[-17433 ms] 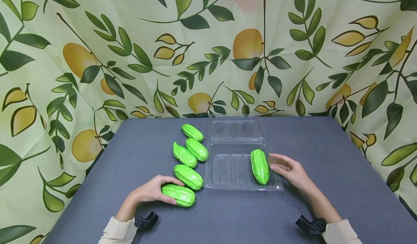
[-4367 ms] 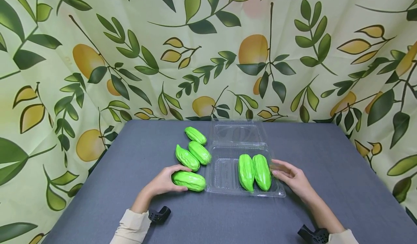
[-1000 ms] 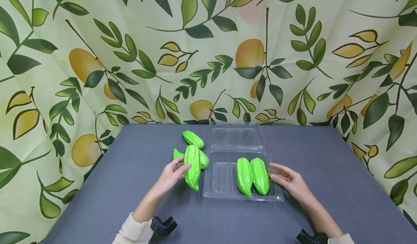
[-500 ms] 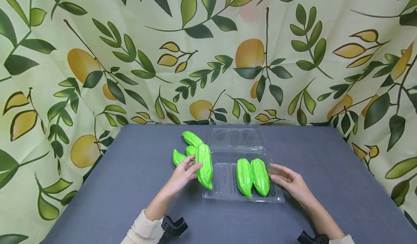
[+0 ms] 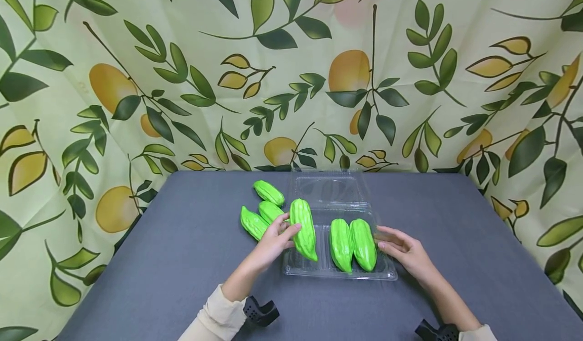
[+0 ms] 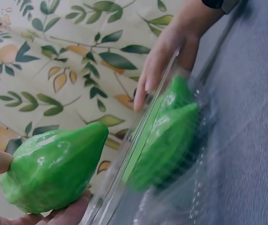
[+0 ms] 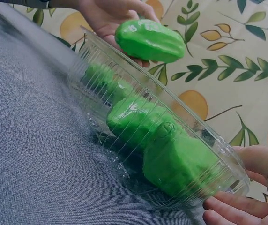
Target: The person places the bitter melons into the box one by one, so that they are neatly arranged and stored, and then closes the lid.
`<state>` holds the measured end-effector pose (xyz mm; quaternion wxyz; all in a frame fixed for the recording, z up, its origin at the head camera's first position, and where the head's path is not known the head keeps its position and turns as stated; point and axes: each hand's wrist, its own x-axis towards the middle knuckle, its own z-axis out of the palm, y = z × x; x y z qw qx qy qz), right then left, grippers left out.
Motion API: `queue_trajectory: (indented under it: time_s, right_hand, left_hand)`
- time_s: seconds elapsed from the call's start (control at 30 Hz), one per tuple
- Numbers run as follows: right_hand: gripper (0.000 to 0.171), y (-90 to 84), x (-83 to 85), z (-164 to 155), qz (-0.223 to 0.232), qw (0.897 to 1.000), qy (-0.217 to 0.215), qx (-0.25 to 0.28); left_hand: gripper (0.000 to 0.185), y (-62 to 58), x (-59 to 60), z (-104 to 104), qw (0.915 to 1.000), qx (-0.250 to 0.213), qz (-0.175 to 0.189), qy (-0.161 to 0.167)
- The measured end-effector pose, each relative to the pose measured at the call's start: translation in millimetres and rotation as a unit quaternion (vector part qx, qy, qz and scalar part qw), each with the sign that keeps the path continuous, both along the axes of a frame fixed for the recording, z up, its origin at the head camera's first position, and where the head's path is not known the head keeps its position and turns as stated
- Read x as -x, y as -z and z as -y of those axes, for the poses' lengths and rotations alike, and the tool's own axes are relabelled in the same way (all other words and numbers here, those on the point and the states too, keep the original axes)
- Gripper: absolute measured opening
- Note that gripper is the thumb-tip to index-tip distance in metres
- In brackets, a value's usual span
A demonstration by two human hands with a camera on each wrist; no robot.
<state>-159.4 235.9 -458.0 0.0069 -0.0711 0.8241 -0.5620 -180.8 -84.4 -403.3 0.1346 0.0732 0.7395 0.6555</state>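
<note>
My left hand (image 5: pixel 272 241) pinches a bright green bitter melon (image 5: pixel 303 229) between thumb and fingers, its pointed end tilted down toward me. The melon hangs above the left part of a clear plastic clamshell container (image 5: pixel 339 275). In the left wrist view, the held melon (image 6: pixel 54 168) is apart from the container wall. Two more bitter melons (image 5: pixel 341 246) lie side by side in the container's right half. My right hand (image 5: pixel 404 248) holds the container's right side; in the right wrist view the thumb and fingers (image 7: pixel 234 206) lie on either side of its rim.
Three bitter melons (image 5: pixel 268 193) lie on the grey-blue cloth (image 5: pixel 214 199) left of the container, one partly hidden behind my left hand. The container's lid (image 5: pixel 329 188) lies folded back toward the leaf-patterned curtain (image 5: pixel 291 78).
My left hand took a bitter melon from the table, lifted and turned it, and carried it right over the container. The container gained a second melon earlier. My right hand stays put.
</note>
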Motion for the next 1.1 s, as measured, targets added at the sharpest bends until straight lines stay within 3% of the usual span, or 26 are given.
queue_trajectory:
  time_s: [0.2, 0.63, 1.1]
  right_hand:
    - [0.049, 2.2, -1.7, 0, 0.004, 1.000, -0.003, 0.000]
    - [0.046, 0.1, 1.0, -1, -0.041, 0.999, -0.017, -0.007]
    - [0.047, 0.6, 2.7, 0, -0.023, 1.000, -0.009, -0.003]
  left_hand:
    - [0.061, 5.9, 2.5, -15, 0.9999, 0.001, 0.007, 0.012]
    - [0.065, 10.6, 10.5, -37, 0.9989, 0.039, 0.025, -0.010]
    - [0.060, 18.4, 15.9, -51, 0.9980, 0.058, 0.009, -0.021]
